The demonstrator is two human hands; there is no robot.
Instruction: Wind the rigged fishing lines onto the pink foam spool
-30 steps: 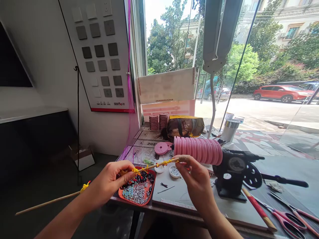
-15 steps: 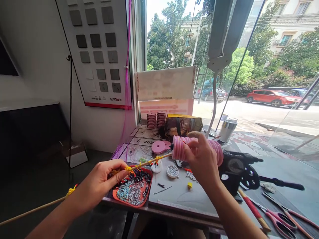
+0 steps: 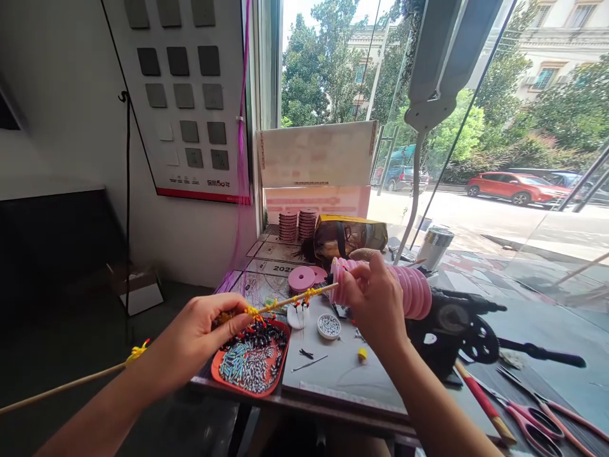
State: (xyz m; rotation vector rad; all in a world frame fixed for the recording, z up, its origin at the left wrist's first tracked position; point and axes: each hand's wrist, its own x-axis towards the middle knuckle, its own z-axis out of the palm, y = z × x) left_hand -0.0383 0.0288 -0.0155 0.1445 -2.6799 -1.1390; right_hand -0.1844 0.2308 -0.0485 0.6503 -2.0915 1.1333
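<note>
My left hand (image 3: pixel 209 330) is closed around a thin wooden stick (image 3: pixel 66 388) with yellow thread knots and small red and black pieces on it. The stick slants up to the right, its tip close to a row of pink spools (image 3: pixel 413 289) on a black hand-cranked winder (image 3: pixel 451 320). My right hand (image 3: pixel 368 292) is at the left end of those spools, fingers bent in against them; whether a thread is pinched there is too small to tell. Below the left hand lies a red tray (image 3: pixel 280 379) of small metal and black parts.
A white cup of beads (image 3: pixel 328 326), a yellow cap (image 3: pixel 362 354) and a metal needle tool (image 3: pixel 309 364) lie mid-table. Stacked pink spools (image 3: pixel 288 226) and a bag (image 3: pixel 352 236) stand behind. Scissors (image 3: pixel 533 422) and a red-handled tool (image 3: pixel 480 397) are at the right; a can (image 3: pixel 435 247) is by the window.
My left hand and the stick have shifted slightly right and up, bringing the tip nearer the spools. My right hand has moved slightly left, with its fingers at the left-end spools.
</note>
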